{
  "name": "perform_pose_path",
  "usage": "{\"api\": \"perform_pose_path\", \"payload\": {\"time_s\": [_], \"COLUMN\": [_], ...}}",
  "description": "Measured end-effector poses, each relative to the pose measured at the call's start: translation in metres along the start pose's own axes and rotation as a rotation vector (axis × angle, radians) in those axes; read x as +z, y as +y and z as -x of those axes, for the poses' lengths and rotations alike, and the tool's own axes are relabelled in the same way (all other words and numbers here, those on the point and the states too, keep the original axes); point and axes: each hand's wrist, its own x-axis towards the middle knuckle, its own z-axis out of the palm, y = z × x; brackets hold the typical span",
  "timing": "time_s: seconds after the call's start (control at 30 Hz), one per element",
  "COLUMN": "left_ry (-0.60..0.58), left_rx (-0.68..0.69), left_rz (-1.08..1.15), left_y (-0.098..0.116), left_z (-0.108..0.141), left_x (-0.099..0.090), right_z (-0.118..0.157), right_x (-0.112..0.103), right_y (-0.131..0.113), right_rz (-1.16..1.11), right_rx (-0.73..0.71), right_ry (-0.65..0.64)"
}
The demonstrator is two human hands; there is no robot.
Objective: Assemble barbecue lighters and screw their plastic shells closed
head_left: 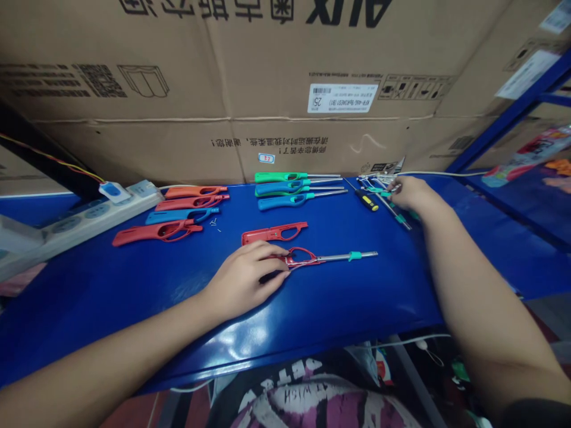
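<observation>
My left hand [252,276] closes over the handle of a red long-necked lighter [303,257] lying on the blue table. Its handle looks opened up, with a thin white wire showing, and a teal piece sits around its metal tube. Much of the handle is hidden under my fingers. Just behind it lies a red handle shell [274,233]. At the back right, my right hand [409,195] has its fingers pinched together at a pile of metal tubes and teal parts [386,189]; what they grip is too small to tell.
A yellow-and-black screwdriver [368,200] lies left of the pile. Several green and blue lighters [281,189] line the back, beside orange, red and blue handles [178,215]. Small screws [214,223] lie nearby. A power strip [89,220] is at left; a large carton [250,89] stands behind.
</observation>
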Motion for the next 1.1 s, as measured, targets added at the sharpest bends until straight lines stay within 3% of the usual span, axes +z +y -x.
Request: {"api": "perform_pose_path", "payload": {"time_s": [0.17,0.3,0.37,0.47,0.6,0.77,0.9,1.0,1.1], "left_ry": [-0.010,-0.020,-0.020,-0.021,-0.025,-0.033,-0.030,-0.011,-0.003], "left_rx": [-0.016,-0.025,-0.030,-0.033,-0.033,-0.029,-0.037,-0.040,-0.045], "left_rz": [0.010,0.012,0.013,0.012,-0.009,-0.031,-0.022,-0.017,-0.002], "left_y": [-0.002,-0.003,-0.002,-0.002,-0.001,0.000,0.000,0.000,-0.001], "left_z": [0.001,0.002,0.002,0.001,0.000,0.001,0.002,0.001,0.000], "left_x": [-0.001,-0.001,-0.001,-0.002,-0.003,-0.002,-0.001,-0.001,0.000], "right_z": [0.001,0.012,0.022,0.040,0.061,0.081,0.093,0.097,0.094], "right_x": [-0.009,-0.012,-0.010,-0.002,0.010,0.017,0.022,0.023,0.017], "right_y": [0.008,-0.003,-0.015,-0.036,-0.060,-0.080,-0.091,-0.093,-0.088], "right_rz": [-0.021,-0.179,-0.235,-0.241,-0.242,-0.364,-0.546,-0.485,-0.429], "right_rx": [-0.047,-0.169,-0.354,-0.772,-0.953,-0.984,-0.878,-0.772,-0.728], "right_ry": [0.070,0.048,-0.019,-0.096,-0.186,-0.133,-0.236,-0.335,-0.352]}}
